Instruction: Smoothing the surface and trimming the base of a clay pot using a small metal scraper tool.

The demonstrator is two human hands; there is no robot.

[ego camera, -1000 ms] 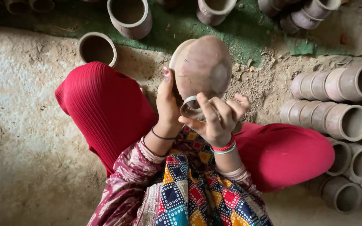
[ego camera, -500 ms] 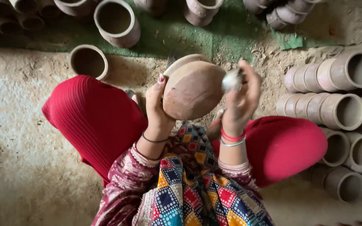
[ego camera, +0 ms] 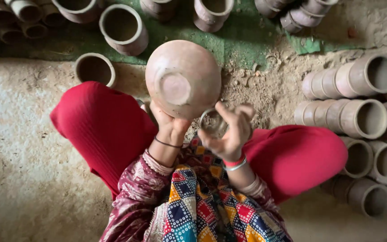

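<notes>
My left hand [ego camera: 170,127] holds a round unfired clay pot [ego camera: 183,78] upside down from underneath, its flat base facing me. My right hand [ego camera: 229,132] sits just right of and below the pot, fingers curled around a small round dusty tool [ego camera: 213,123]. Both hands hover above my lap, between my red-trousered knees [ego camera: 104,130]. The pot's mouth is hidden from view.
Rows of clay pots lie stacked on their sides at the right [ego camera: 359,116]. More pots stand upright on a green mat [ego camera: 242,31] at the top, one [ego camera: 122,27] near the held pot, another [ego camera: 95,69] by my left knee. Dusty ground spreads out to the left.
The pot has been turned so its base faces me and now sits more upright. My right hand has dropped from the pot's right side to below it, still holding the small tool.
</notes>
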